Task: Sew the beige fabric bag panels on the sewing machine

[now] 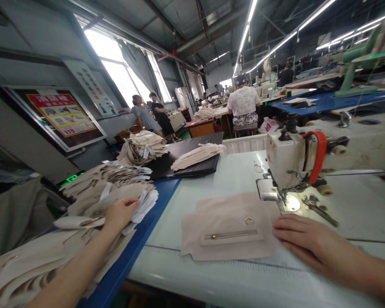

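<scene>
A beige fabric panel lies flat on the sewing table, with a zipper set into it and a small metal ring-like fitting above the zipper. My right hand rests flat at the panel's right edge, fingers stretched out and touching the cloth. To the left, my left hand reaches over a stack of beige fabric pieces. Its fingers are bent together near a white strip; whatever is between the fingertips is hidden.
A sewing machine stands behind my right hand, with scissors-like metal tools beside its needle plate. More fabric pieces lie on a black sheet at the back. A seated person works farther off; two people stand by the window.
</scene>
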A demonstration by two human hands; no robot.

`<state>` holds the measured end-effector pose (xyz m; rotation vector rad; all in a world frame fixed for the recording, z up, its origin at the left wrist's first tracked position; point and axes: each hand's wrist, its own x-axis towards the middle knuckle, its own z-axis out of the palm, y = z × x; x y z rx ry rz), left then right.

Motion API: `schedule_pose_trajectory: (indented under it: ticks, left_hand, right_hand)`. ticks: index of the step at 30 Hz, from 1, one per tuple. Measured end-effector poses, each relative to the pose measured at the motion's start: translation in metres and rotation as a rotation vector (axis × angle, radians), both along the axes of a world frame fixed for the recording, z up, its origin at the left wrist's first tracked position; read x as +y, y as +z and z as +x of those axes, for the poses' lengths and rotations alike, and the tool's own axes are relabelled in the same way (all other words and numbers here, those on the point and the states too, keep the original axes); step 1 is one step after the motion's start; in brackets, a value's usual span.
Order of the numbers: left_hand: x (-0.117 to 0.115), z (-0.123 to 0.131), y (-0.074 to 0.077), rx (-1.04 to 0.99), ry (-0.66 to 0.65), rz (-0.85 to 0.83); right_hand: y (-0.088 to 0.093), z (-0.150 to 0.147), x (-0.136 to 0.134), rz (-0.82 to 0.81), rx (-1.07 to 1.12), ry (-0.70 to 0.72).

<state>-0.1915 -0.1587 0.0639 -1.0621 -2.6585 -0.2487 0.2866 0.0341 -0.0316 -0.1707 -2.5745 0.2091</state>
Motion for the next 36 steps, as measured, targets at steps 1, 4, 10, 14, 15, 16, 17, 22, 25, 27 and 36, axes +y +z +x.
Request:
schedule_pose_trajectory:
  ticks: [1,4,10,14,15,16,17,22,25,27,36]
  left_hand:
    - [-0.001,0.003,0.003,0.014,0.008,0.02]
    - [0.001,0.018,0.008,0.048,0.001,0.077]
    - [0.044,0.105,-0.023,0.13,-0.561,0.201]
    - [0.089,0.195,-0.057,0.219,-1.13,0.331]
    - [0.099,0.213,-0.064,0.223,-1.19,0.343]
    - [0.109,0.228,-0.069,0.222,-1.227,0.337]
    - [0.117,0.24,-0.074,0.215,-1.245,0.315]
    - [0.137,0.251,-0.084,0.118,-1.22,0.154]
    - [0.139,0.246,-0.082,0.064,-1.208,0.065]
    - [0.14,0.246,-0.079,0.064,-1.216,-0.022]
    - [0.151,0.254,-0.078,-0.047,-1.299,-0.176]
  right_hand:
    - [0.0,0.0,0.0,0.006,-0.006,-0.001]
    - [0.004,-0.001,0.0,0.014,-0.026,0.007]
    - [0.01,-0.006,-0.003,-0.044,-0.041,0.006]
    - [0.009,-0.008,-0.001,-0.047,-0.047,-0.031]
    - [0.009,-0.007,0.0,-0.046,-0.056,-0.034]
    - [0.01,-0.007,0.0,-0.044,-0.063,-0.033]
    - [0.01,-0.006,0.0,-0.043,-0.067,-0.028]
    - [0.011,-0.001,0.002,-0.02,-0.069,-0.015]
    - [0.012,-0.001,0.003,-0.015,-0.107,-0.018]
    - [0.013,-0.001,0.003,-0.017,-0.129,-0.016]
    - [0.014,-0.001,0.003,-0.035,-0.195,-0.033]
